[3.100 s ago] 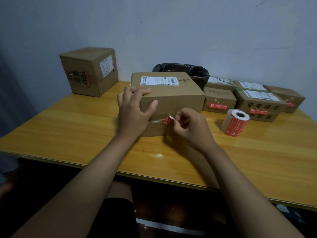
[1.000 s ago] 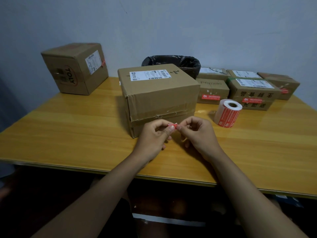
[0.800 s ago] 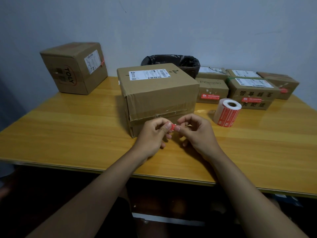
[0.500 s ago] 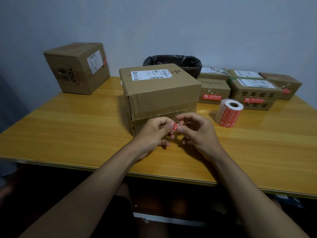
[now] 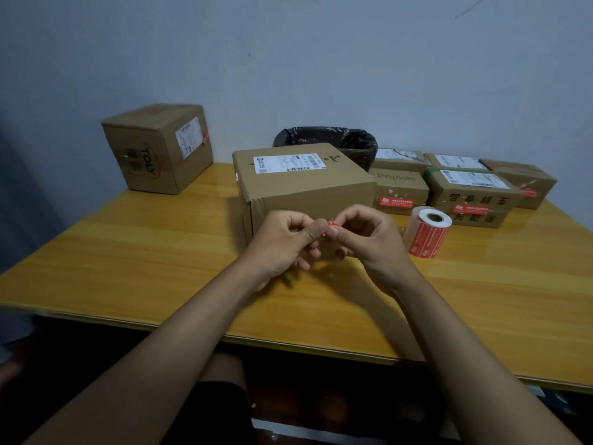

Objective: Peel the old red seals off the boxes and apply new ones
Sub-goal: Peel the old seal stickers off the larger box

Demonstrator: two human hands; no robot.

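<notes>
While both our left hand [image 5: 282,242] and right hand [image 5: 369,239] pinch the crumpled old seal [image 5: 333,224] before the box [image 5: 305,187], we judge binning it comes next, then the roll [image 5: 428,231].

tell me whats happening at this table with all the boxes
A person is working through cardboard parcels, swapping their red seals. Right now the left hand and the right hand together pinch a small crumpled red seal in front of the big box nearest them. A roll of new red seals stands on the wooden table to the right. Several smaller boxes behind the roll show red seals, and a black-lined bin sits behind the big box.
</notes>
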